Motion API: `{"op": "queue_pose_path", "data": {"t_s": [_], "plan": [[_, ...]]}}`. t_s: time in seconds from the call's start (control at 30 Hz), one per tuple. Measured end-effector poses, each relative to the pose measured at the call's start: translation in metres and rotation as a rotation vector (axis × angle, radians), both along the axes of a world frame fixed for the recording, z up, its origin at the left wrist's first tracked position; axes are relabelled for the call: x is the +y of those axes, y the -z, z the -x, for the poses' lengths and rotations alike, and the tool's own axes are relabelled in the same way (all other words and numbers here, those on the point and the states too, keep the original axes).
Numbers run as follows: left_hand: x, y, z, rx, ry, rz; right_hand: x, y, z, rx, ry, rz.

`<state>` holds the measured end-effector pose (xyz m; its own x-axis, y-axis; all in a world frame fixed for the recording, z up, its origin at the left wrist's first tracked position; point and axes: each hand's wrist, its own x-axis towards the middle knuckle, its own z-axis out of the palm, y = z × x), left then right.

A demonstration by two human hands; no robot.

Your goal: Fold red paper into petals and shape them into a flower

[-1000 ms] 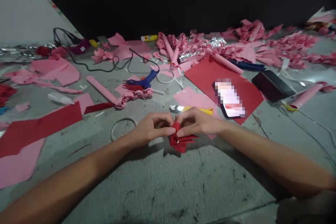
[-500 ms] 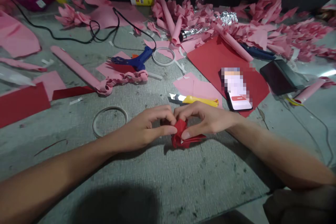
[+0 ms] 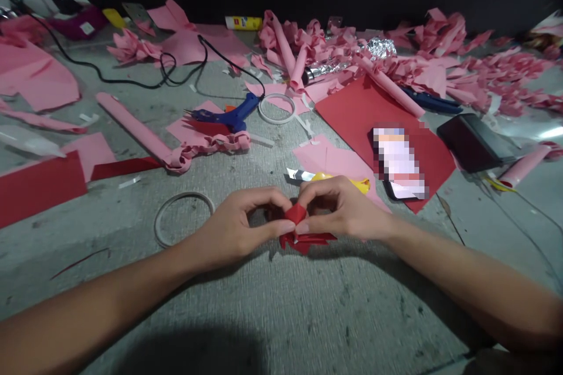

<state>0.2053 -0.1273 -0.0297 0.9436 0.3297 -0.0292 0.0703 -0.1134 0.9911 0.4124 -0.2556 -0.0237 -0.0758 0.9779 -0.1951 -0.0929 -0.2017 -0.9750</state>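
Observation:
Between my fingertips is a small folded red paper piece (image 3: 295, 214), with pointed flaps spreading out below it. My left hand (image 3: 250, 220) pinches its left side between thumb and fingers. On the right side, my right hand (image 3: 341, 208) pinches it too, and the two thumb tips nearly meet. A yellow utility knife (image 3: 323, 178) with its blade out lies just beyond my right hand, partly hidden by it. Near my left wrist lies a pale ring (image 3: 158, 214), flat on the grey surface.
A blue glue gun (image 3: 237, 114) with a black cord lies farther off beside a white ring (image 3: 263, 110). A phone (image 3: 400, 164) rests on a red sheet (image 3: 347, 106). Pink paper strips (image 3: 316, 41) heap along the back, near a glue stick (image 3: 243, 23). A dark box (image 3: 472, 140) sits right.
My fingertips have shifted on the red paper; my right thumb now meets the left one, and a pointed fold shows between them. The whole view has moved slightly, with the background lower.

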Motion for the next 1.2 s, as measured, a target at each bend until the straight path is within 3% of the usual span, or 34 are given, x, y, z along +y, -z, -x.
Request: {"op": "queue_pose_path", "data": {"t_s": [0.3,0.7,0.87,1.2], "plan": [[-0.005,-0.002,-0.001,0.002,-0.067,-0.057,0.003,-0.007,0.008,0.001,0.061,0.079],[-0.005,-0.001,-0.003,0.004,-0.138,-0.109,0.002,0.0,0.008,-0.044,0.153,0.024],[-0.003,0.0,0.0,0.003,-0.135,-0.093,0.002,0.0,0.005,-0.061,0.103,-0.025],[0.007,0.002,0.0,-0.076,0.054,-0.013,0.002,-0.001,-0.005,0.043,0.028,-0.112]]}}
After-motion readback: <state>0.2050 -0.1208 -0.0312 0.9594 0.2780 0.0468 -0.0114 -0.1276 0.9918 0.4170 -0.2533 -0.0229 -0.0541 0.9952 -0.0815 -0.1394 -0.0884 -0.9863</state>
